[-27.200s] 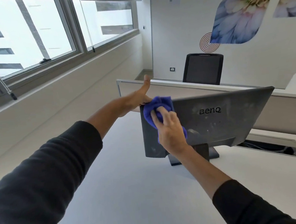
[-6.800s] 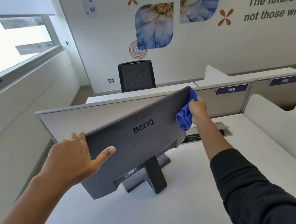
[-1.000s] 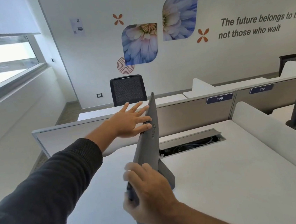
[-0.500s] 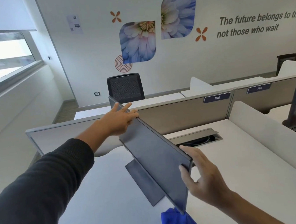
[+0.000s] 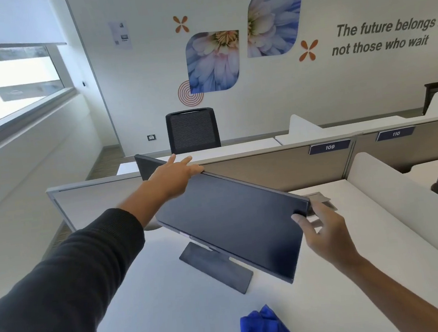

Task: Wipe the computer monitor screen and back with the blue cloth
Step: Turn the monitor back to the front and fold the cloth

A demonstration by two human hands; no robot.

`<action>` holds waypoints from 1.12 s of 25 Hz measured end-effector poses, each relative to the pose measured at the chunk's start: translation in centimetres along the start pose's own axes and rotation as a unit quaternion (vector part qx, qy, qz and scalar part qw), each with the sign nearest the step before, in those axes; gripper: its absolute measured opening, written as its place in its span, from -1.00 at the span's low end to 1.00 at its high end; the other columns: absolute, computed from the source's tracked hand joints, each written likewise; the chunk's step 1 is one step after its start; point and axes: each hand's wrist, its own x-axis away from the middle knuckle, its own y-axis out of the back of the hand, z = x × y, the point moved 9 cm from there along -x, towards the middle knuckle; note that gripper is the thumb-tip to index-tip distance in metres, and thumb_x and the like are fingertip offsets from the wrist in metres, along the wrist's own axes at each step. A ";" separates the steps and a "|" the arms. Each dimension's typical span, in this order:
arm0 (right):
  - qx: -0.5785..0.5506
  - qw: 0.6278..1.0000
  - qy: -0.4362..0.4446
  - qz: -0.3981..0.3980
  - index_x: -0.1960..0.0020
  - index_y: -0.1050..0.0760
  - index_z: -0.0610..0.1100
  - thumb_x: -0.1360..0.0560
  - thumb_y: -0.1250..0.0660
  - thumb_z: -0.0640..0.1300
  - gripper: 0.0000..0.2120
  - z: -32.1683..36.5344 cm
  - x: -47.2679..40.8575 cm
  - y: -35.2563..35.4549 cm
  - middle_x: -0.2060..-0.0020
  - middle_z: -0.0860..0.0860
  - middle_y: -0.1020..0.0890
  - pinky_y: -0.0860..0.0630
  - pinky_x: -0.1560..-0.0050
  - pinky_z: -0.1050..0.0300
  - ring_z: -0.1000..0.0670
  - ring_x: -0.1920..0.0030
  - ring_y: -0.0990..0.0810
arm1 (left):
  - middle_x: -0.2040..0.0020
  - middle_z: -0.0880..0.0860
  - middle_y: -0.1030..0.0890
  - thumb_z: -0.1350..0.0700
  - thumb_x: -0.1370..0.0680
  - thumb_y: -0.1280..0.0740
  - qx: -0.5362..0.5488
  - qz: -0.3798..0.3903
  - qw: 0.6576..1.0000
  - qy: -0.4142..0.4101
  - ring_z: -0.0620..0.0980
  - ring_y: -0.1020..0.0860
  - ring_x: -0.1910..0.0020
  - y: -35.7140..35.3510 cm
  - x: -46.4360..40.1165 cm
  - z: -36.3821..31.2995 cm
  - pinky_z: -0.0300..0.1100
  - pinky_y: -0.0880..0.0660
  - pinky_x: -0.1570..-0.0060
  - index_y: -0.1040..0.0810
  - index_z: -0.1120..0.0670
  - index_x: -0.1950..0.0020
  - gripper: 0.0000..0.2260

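The flat, matte-dark computer monitor [image 5: 232, 226] stands mid-frame on its slab base. The left hand [image 5: 171, 177] lies spread on its top edge; the right hand [image 5: 324, 231] pinches its corner. The crumpled blue cloth [image 5: 266, 328] lies bottom centre on the smooth white desk [image 5: 151, 308]. Partition labels [image 5: 329, 147] read "109", "110".

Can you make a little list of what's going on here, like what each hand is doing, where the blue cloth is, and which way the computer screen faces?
left hand: rests on the monitor's top far edge, fingers mostly straight
right hand: grips the monitor's near right corner, thumb on the front
monitor: dark screen turned toward the camera, its base on the desk
blue cloth: bunched on the desk near the bottom edge, no hand on it
desk: white, with a divider panel behind it
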 end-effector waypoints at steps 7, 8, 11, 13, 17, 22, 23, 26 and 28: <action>0.001 0.986 -0.153 0.062 -0.13 -0.68 -0.12 -0.60 -0.53 -0.16 -0.88 -6.5 -4.5 -1.1 0.14 0.00 -0.75 -0.69 -0.01 -0.31 -0.14 0.12 -0.73 | -0.71 0.06 -0.28 0.45 -0.65 -0.19 -0.007 -0.003 1.000 0.024 0.34 -0.15 -0.69 0.7 0.9 0.8 0.29 -0.46 -0.41 -0.29 -0.22 -0.69 -0.25; -0.012 0.982 -0.172 0.071 -0.14 -0.68 -0.08 -0.61 -0.52 -0.15 -0.88 -7.1 -5.0 -1.2 0.13 0.00 -0.76 -0.72 0.00 -0.28 -0.13 0.13 -0.75 | -0.68 0.07 -0.34 0.43 -0.66 -0.18 -0.005 -0.005 1.000 0.029 0.34 -0.20 -0.68 0.8 1.1 1.0 0.28 -0.47 -0.40 -0.30 -0.21 -0.69 -0.28; -0.045 0.976 -0.194 0.088 -0.10 -0.69 0.10 -0.61 -0.50 -0.12 -0.86 -8.0 -6.6 -1.4 0.10 0.03 -0.77 -0.75 0.11 0.02 0.02 0.16 -0.74 | -0.41 0.10 -0.63 0.39 -0.67 -0.21 0.008 -0.027 0.999 0.035 0.27 -0.48 -0.46 1.5 1.8 1.7 0.16 -0.58 -0.17 -0.41 -0.19 -0.63 -0.35; -0.043 0.976 -0.191 0.098 -0.14 -0.70 0.06 -0.62 -0.49 -0.16 -0.83 -8.5 -7.8 -1.7 0.06 0.07 -0.76 -0.76 0.13 0.00 0.00 0.05 -0.72 | -0.28 0.10 -0.68 0.35 -0.67 -0.25 0.011 -0.041 0.998 0.047 0.21 -0.57 -0.30 1.9 2.2 2.3 0.05 -0.54 0.00 -0.46 -0.21 -0.60 -0.40; -0.048 0.970 -0.209 0.115 -0.23 -0.69 0.04 -0.64 -0.47 -0.18 -0.79 -10.4 -9.7 -2.0 0.02 0.09 -0.75 -0.74 0.04 -0.06 0.05 0.03 -0.71 | -0.30 0.06 -0.67 0.27 -0.69 -0.26 0.004 -0.045 0.995 0.089 0.18 -0.60 -0.28 2.4 3.5 4.1 -0.03 -0.47 0.00 -0.50 -0.25 -0.56 -0.45; -0.079 0.959 -0.236 0.136 -0.10 -0.66 0.27 -0.66 -0.44 -0.23 -0.65 -11.7 -11.8 -2.3 -0.01 0.06 -0.77 -0.70 0.24 0.27 0.07 0.14 -0.76 | -0.26 0.03 -0.67 0.30 -0.69 -0.25 0.012 -0.038 0.990 0.132 0.15 -0.61 -0.25 2.2 5.5 6.5 -0.05 -0.52 -0.02 -0.57 -0.22 -0.52 -0.47; -0.087 0.957 -0.242 0.137 -0.09 -0.67 0.26 -0.66 -0.43 -0.24 -0.65 -11.9 -12.2 -2.3 -0.01 0.01 -0.77 -0.70 0.24 0.27 0.04 0.12 -0.74 | -0.23 0.01 -0.67 0.31 -0.68 -0.25 0.018 -0.035 0.989 0.139 0.13 -0.61 -0.24 2.2 5.7 6.8 -0.07 -0.50 0.01 -0.58 -0.22 -0.51 -0.47; -0.105 0.950 -0.258 0.143 -0.17 -0.68 0.13 -0.66 -0.42 -0.27 -0.70 -12.6 -13.0 -2.6 -0.10 -0.13 -0.74 -0.77 0.12 0.04 -0.05 0.00 -0.69 | -0.05 -0.06 -0.61 0.32 -0.67 -0.27 0.040 -0.035 0.986 0.156 0.06 -0.56 -0.12 2.0 6.2 7.2 -0.15 -0.33 0.16 -0.60 -0.22 -0.48 -0.47; -0.112 0.943 -0.271 0.155 -0.27 -0.67 0.01 -0.66 -0.42 -0.27 -0.73 -13.3 -13.3 -2.9 -0.17 -0.17 -0.74 -0.76 -0.06 -0.22 -0.14 -0.13 -0.70 | -0.05 -0.04 -0.66 0.34 -0.64 -0.27 0.048 -0.041 0.985 0.160 0.04 -0.52 -0.06 2.1 6.4 7.1 -0.15 -0.31 0.18 -0.63 -0.21 -0.45 -0.45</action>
